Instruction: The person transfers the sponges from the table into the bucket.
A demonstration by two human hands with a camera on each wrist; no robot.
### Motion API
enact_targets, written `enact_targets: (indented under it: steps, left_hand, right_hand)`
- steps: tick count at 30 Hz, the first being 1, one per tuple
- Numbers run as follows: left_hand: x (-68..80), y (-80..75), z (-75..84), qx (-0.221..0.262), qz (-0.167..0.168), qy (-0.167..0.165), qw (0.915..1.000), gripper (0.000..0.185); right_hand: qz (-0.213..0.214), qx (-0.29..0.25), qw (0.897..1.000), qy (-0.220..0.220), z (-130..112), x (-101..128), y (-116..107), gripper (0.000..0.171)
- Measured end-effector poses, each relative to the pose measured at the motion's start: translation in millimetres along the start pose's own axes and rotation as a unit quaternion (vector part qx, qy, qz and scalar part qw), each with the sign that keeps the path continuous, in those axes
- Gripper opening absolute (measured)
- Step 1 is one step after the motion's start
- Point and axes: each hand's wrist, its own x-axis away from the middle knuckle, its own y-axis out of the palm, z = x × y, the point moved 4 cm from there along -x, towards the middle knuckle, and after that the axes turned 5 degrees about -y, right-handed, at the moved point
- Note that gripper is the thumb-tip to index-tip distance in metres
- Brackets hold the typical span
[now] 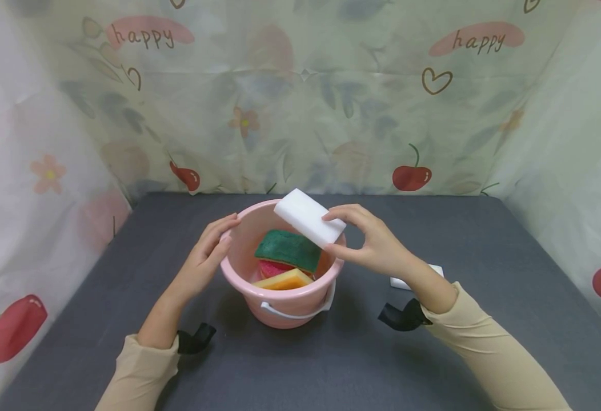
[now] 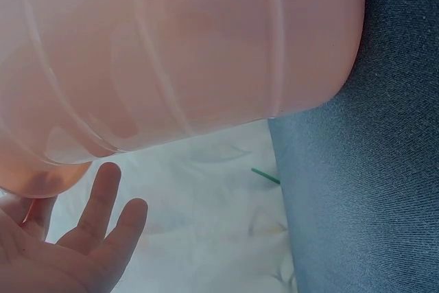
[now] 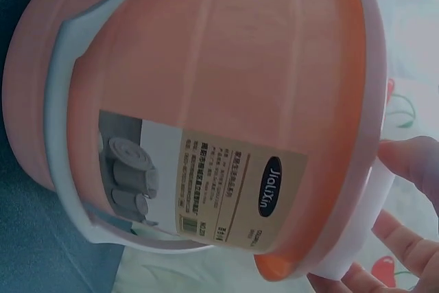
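Observation:
A pink bucket [image 1: 287, 318] stands upright with a green scouring pad [image 1: 287, 249], a red sponge [image 1: 275, 268] and a yellow-orange sponge [image 1: 285, 280] inside it. Over its right rim my right hand [image 1: 369, 240] pinches a white sponge block [image 1: 308, 216] between thumb and fingers, tilted above the opening. My left hand [image 1: 205, 257] touches the bucket's left rim, its fingertips at the edge; the left wrist view shows outer fingers [image 2: 99, 204] extended beside the bucket wall. Lower parts of the bucket's contents are hidden.
Another white block [image 1: 400, 283] lies on the dark table [image 1: 300, 371], partly behind my right forearm. The bucket's white handle [image 1: 300, 315] hangs down at the front. Printed cloth [image 1: 305, 114] encloses the back and sides.

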Motion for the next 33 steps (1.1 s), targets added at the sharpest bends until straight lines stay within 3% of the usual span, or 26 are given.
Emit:
enact_targets:
  steps: [14,33]
  left_hand:
    - [0.3,0.0,0.8,-0.008,-0.005,-0.011,0.9999,0.039]
    - [0.8,-0.1,0.7,-0.011,-0.005,-0.014,0.9998,0.039]
  right_hand:
    - [-0.003,-0.002,1.000,-0.030,-3.7,-5.7,8.1,0.045]
    - [-0.029,-0.004,0.999,-0.015,-1.8,-12.9,17.5,0.043]
